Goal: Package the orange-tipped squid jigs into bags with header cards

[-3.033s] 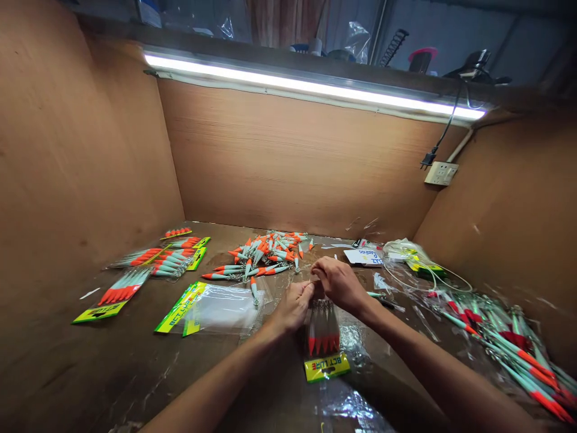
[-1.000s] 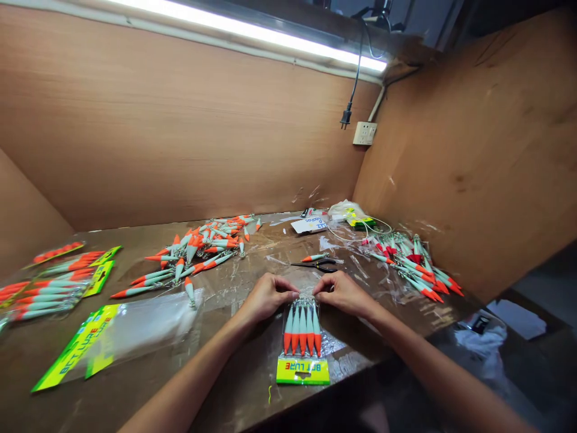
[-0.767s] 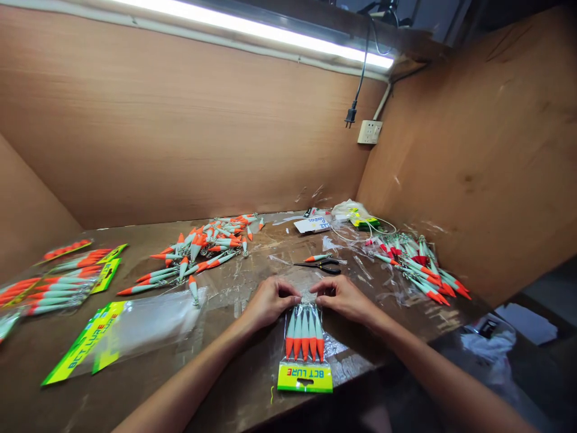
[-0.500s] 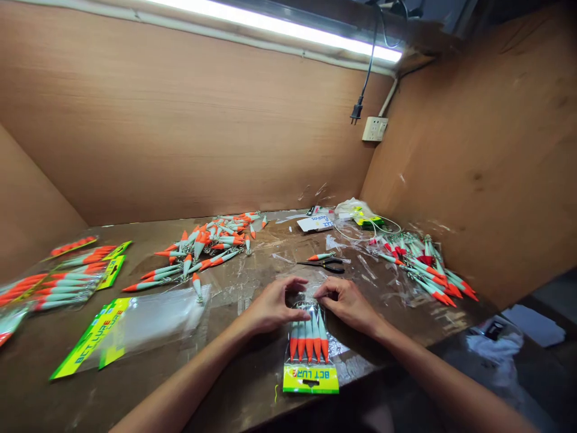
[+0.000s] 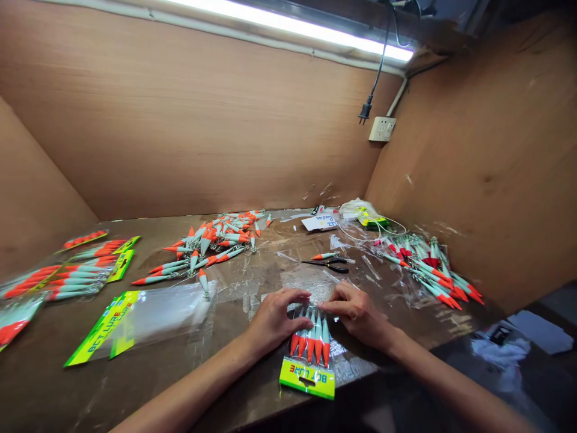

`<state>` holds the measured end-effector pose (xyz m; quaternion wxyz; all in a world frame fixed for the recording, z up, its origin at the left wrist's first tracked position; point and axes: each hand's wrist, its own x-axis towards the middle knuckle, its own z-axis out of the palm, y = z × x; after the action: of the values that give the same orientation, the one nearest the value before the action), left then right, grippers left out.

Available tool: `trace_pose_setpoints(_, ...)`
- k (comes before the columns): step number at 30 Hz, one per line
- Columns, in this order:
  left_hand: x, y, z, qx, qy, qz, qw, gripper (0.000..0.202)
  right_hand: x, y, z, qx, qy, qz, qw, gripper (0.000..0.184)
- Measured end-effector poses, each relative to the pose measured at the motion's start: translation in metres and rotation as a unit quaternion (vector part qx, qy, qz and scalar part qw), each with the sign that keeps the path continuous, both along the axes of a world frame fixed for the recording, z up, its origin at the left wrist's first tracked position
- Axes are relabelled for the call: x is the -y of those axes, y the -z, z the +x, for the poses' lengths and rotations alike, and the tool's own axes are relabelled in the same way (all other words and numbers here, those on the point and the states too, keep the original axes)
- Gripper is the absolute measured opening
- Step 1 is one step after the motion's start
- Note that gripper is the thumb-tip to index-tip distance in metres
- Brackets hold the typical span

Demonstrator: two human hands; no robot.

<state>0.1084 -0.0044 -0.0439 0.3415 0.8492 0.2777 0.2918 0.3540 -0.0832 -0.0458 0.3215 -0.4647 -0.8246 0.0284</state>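
Observation:
A clear bag of squid lures (image 5: 310, 346), pale with orange tips, lies at the table's front edge. Its yellow-green BCT LURE header (image 5: 307, 379) points toward me. My left hand (image 5: 282, 316) curls around the bag's far left corner, thumb lying over the lures and fingers at the far end. From the right, my right hand (image 5: 358, 311) pinches the bag's far end with fingers bent. The lures' hook ends are partly covered by my fingers. Beyond my hands lie black pliers (image 5: 331, 264) and a single lure (image 5: 325, 255).
Loose lures (image 5: 211, 237) are heaped at the back left, with red-and-white ones (image 5: 433, 270) at the right. Flat header bags (image 5: 157, 319) lie left of my arm; filled packs (image 5: 81, 276) sit farther left. A plug (image 5: 365, 111) hangs above the table.
My right hand has shifted its fingers onto the bag's far end, and my left hand has closed in over the bag. The bag has turned slightly. The whole view has shifted a little.

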Motion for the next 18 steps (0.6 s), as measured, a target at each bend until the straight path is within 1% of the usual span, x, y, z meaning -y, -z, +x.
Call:
trace_pose_setpoints(4,0.001,0.004,-0.001,-0.057,-0.032,0.063,0.996,0.044,0.003,0.001,0.004,0.092,-0.019,0.05,0.994,0.038)
trace_pose_setpoints(8,0.002,0.0,-0.007,-0.13,0.013,0.147,0.98,0.037,0.007,-0.001,0.012,0.172,-0.05,0.078,0.981,0.04)
trace_pose_setpoints(11,0.007,-0.007,-0.017,-0.185,0.046,0.206,0.96,0.042,0.013,-0.009,0.018,0.226,-0.079,0.06,0.969,0.045)
trace_pose_setpoints(13,0.013,-0.012,-0.025,-0.212,0.069,0.218,0.95,0.053,0.019,-0.017,0.02,0.245,-0.09,0.035,0.965,0.05)
trace_pose_setpoints(15,0.018,-0.013,-0.03,-0.23,0.079,0.207,0.948,0.061,0.027,-0.025,0.02,0.243,-0.104,0.008,0.964,0.054)
trace_pose_setpoints(16,0.02,-0.012,-0.032,-0.235,0.074,0.195,0.949,0.061,0.031,-0.028,0.021,0.234,-0.113,-0.006,0.966,0.055)
trace_pose_setpoints(18,0.022,-0.01,-0.03,-0.232,0.041,0.168,0.957,0.056,0.037,-0.031,0.021,0.194,-0.127,-0.039,0.972,0.051)
